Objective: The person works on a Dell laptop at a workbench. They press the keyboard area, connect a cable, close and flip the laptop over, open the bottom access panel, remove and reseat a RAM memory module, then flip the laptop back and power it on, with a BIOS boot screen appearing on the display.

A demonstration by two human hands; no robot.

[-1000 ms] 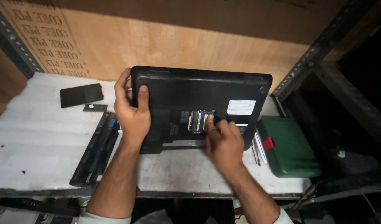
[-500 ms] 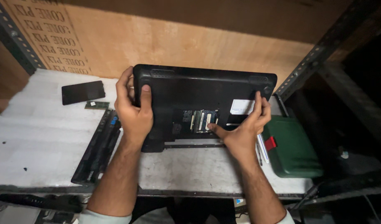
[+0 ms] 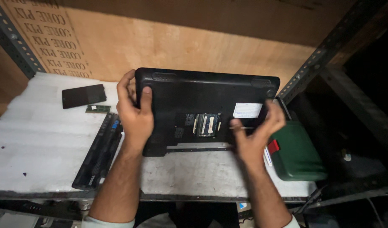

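A black laptop [image 3: 206, 95] lies bottom up on a white foam-covered shelf [image 3: 42, 139]. Its open memory bay [image 3: 204, 124] shows green boards, with a white label [image 3: 246, 110] to the right. My left hand [image 3: 135, 116] grips the laptop's left edge, thumb on top. My right hand [image 3: 257, 131] is blurred over the laptop's right front corner, its fingers curved and apart, with nothing clearly in it.
A long black battery [image 3: 99, 154] lies left of the laptop. Behind it are a small green memory board [image 3: 97, 109] and a black phone [image 3: 83, 96]. A green case [image 3: 297, 154] with a red latch sits at the right. Plywood [image 3: 181, 46] backs the shelf, with metal rack posts [image 3: 329, 46] at the sides.
My right hand left the memory bay, spread over the laptop's right side, and is now drawn back toward the front right corner. The left hand keeps its grip.
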